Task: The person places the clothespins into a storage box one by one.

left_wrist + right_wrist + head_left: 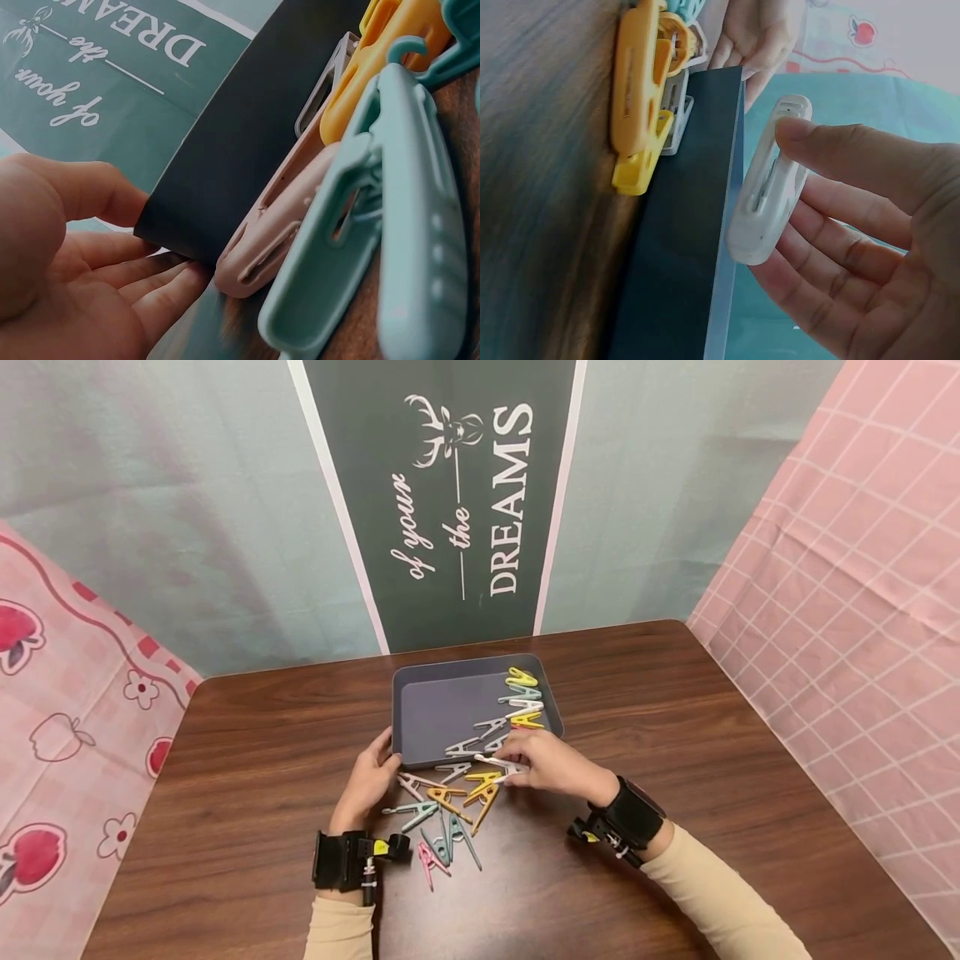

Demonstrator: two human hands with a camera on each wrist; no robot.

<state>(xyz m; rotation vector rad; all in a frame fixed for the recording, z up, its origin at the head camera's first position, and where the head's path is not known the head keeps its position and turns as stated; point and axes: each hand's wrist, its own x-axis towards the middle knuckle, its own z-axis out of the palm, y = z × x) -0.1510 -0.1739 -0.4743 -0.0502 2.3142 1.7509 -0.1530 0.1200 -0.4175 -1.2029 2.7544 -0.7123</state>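
Observation:
My left hand [366,783] grips the near left corner of a dark grey tray [442,710]; in the left wrist view the thumb lies on the rim and the fingers are under the corner. A white clothespin [769,187] is pinched between the thumb and fingers of my right hand [553,764], just above the tray's near wall. Inside the tray, along its right side, lie several clothespins, among them a lime one [521,677], a white one and a yellow one [527,720]. Grey clothespins [462,747] lie by the near wall, partly hidden behind the right hand.
In front of the tray is a loose pile of clothespins on the brown wooden table [277,760]: orange [442,794], teal [455,837], mint [420,202] and pink [431,863]. A cloth [457,510] with a deer print hangs behind the table, pink cloths at both sides.

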